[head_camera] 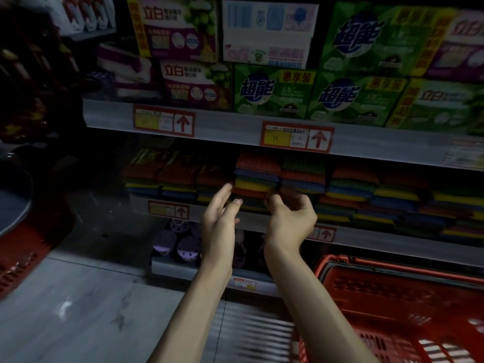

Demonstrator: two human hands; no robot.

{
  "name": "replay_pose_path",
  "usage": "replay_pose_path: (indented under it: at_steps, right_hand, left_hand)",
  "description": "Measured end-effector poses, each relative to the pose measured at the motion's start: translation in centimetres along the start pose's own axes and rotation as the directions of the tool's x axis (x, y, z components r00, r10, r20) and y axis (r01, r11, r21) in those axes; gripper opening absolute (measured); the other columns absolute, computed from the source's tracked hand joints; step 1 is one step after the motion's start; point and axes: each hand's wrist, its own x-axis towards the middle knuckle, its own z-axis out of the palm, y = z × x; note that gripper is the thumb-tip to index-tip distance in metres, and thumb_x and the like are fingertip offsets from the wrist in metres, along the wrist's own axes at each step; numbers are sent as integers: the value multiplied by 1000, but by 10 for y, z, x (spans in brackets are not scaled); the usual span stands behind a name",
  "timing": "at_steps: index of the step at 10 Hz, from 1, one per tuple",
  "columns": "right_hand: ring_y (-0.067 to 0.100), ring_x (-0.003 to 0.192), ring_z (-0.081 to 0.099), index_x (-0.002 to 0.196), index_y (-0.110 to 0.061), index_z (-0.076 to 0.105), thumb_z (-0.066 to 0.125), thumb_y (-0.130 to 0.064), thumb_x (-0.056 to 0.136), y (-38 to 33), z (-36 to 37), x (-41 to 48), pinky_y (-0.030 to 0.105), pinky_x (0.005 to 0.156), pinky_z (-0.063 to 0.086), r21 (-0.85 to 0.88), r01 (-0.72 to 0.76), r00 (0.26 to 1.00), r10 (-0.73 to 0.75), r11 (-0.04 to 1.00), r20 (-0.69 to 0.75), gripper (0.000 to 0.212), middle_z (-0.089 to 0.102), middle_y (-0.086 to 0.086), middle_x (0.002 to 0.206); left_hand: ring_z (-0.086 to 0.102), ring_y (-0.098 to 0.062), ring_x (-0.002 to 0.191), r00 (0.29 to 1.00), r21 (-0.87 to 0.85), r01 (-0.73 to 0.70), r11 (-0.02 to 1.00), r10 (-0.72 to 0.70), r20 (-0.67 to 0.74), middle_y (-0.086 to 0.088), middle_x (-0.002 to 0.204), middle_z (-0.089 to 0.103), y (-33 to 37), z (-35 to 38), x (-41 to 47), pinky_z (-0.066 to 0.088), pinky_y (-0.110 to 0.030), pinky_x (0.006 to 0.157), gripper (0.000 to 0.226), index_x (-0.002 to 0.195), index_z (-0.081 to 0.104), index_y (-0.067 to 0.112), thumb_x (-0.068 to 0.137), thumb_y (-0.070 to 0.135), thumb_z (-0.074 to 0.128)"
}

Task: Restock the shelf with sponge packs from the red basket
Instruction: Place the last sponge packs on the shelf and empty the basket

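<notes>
My left hand [220,216] is open, with the fingers straight, just in front of the sponge packs [256,176]. These packs lie in coloured stacks along the middle shelf [392,243]. My right hand [290,214] has its fingers curled at the front of one stack. I cannot tell whether it grips a pack, because the picture is blurred there. The red basket [392,297] stands low on my right, near the shelf.

One wide-angle camera on the person's head looks forward and down at the shelf [230,125] from within arm's reach. Shelving fills the upper and middle frame; the floor [78,315] lies lower left and the red basket [398,268] lower right.
</notes>
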Motion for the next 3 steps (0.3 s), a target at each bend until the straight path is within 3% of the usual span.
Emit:
replay_pose_path:
  at_steps: [2,3]
  right_hand:
    - [9,77,71,87,-20,73,78,-12,85,-2,-5,-1,38,82,62,-50,16,1000,-15,999,12,10,73,-6,78]
    - [7,76,70,86,-20,71,80,-17,86,-4,-13,-3,35,80,61,-71,51,998,-48,996,44,10,74,-4,80]
  left_hand:
    - [58,-13,132,999,7,-25,1000,25,21,12,135,58,-2,-2,-1,48,-42,112,39,140,58,24,103,10,56]
    - [61,1,121,998,81,-65,995,63,25,19,130,60,-5,-3,-2,51,-33,107,38,138,60,25,103,10,56]
